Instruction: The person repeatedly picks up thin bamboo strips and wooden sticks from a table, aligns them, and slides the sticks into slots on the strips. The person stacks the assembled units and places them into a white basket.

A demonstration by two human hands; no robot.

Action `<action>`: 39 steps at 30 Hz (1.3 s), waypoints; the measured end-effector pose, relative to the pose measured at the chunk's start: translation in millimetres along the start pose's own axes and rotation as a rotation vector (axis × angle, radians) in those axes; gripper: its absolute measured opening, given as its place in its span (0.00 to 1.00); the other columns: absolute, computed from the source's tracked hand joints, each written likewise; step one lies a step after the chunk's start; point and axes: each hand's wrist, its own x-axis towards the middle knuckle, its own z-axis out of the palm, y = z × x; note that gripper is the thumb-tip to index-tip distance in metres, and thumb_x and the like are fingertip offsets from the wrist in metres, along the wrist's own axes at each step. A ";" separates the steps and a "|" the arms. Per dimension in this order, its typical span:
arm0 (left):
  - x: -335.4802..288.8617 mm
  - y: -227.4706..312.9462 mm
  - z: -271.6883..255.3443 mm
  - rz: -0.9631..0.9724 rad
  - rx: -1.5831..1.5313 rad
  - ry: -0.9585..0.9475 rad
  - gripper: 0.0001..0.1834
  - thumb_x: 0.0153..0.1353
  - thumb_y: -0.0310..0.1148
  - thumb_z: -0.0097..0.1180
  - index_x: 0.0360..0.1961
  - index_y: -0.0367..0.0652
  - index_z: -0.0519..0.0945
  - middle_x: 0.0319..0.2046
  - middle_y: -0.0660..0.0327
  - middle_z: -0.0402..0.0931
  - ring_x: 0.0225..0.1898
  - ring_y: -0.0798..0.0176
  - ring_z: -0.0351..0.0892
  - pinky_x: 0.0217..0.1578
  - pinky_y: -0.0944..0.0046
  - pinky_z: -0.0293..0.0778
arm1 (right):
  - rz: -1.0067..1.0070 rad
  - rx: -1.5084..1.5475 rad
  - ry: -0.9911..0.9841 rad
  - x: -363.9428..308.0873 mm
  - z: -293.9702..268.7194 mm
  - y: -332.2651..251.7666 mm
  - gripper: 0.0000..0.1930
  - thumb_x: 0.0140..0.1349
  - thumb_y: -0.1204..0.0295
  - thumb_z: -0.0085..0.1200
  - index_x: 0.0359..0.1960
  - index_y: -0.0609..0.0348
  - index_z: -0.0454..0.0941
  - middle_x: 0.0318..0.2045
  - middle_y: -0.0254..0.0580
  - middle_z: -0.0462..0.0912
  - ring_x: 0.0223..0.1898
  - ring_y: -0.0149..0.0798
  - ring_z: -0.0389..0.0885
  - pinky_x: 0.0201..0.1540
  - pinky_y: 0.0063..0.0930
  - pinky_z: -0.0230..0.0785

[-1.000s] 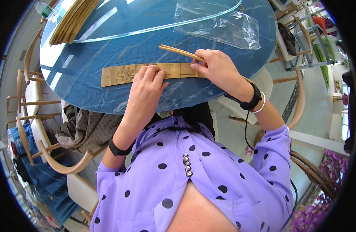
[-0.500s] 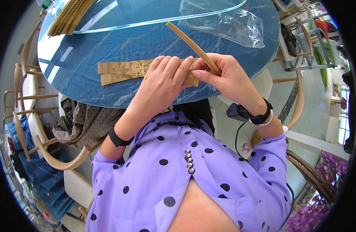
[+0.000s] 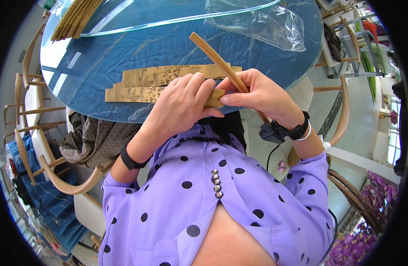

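The left hand's fingers (image 3: 204, 87) curl over a gold wrapper (image 3: 126, 95), gripping it, with the thumb under its near side; the wrapper's right end sticks out past them. Its left end reaches out over the table, though from here I can't tell if it touches. The right hand (image 3: 264, 96) is closed round the chopsticks (image 3: 215, 56), which slant up and leftward, their lower end showing below the palm. Its thumb tip meets the wrapper's right end; whether it pinches the paper, I can't say

Just behind the left hand (image 3: 177, 99), more wrappers (image 3: 155, 75) lie overlapping on the blue table (image 3: 102, 57), dark print across them. A black strap (image 3: 299, 128) and a pale bangle (image 3: 307, 133) circle the right wrist, with a small black device (image 3: 271, 133) beside them; a black band (image 3: 132, 159) sits on the left wrist. Farther off, a pile of gold wrappers (image 3: 75, 20) fans out at the far left of the table, and a clear bag (image 3: 279, 31) lies crumpled at the far right. Chairs (image 3: 80, 188) stand to the left, purple flowers (image 3: 357, 244) to the right
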 end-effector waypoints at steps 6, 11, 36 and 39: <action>2.4 2.9 4.0 0.054 0.005 -0.005 0.25 0.57 0.54 0.60 0.40 0.42 0.72 0.31 0.60 0.65 0.32 0.59 0.72 0.34 0.62 0.70 | -0.010 -0.111 -0.023 6.4 1.3 5.5 0.10 0.59 0.73 0.66 0.39 0.66 0.83 0.32 0.34 0.84 0.34 0.23 0.78 0.41 0.17 0.69; -1.2 0.1 2.7 0.019 -0.010 0.007 0.24 0.53 0.47 0.66 0.43 0.41 0.74 0.32 0.60 0.68 0.33 0.58 0.74 0.34 0.60 0.72 | -0.039 -0.221 0.078 4.4 2.5 4.1 0.09 0.58 0.75 0.65 0.37 0.67 0.83 0.30 0.34 0.83 0.33 0.22 0.77 0.39 0.18 0.70; -3.7 -18.0 -9.7 -0.015 0.011 0.124 0.24 0.51 0.43 0.70 0.43 0.40 0.75 0.37 0.56 0.75 0.39 0.52 0.80 0.41 0.57 0.77 | -0.798 -1.521 0.557 -39.4 -20.7 5.9 0.18 0.59 0.55 0.64 0.31 0.59 0.78 0.20 0.36 0.70 0.19 0.37 0.72 0.20 0.30 0.63; -5.8 -16.4 -8.9 -0.062 -0.022 0.106 0.25 0.51 0.43 0.71 0.45 0.42 0.77 0.40 0.54 0.78 0.43 0.49 0.80 0.44 0.54 0.77 | -0.833 -1.655 0.577 -43.5 -19.9 6.8 0.18 0.57 0.55 0.65 0.33 0.59 0.79 0.21 0.35 0.71 0.19 0.36 0.72 0.20 0.29 0.64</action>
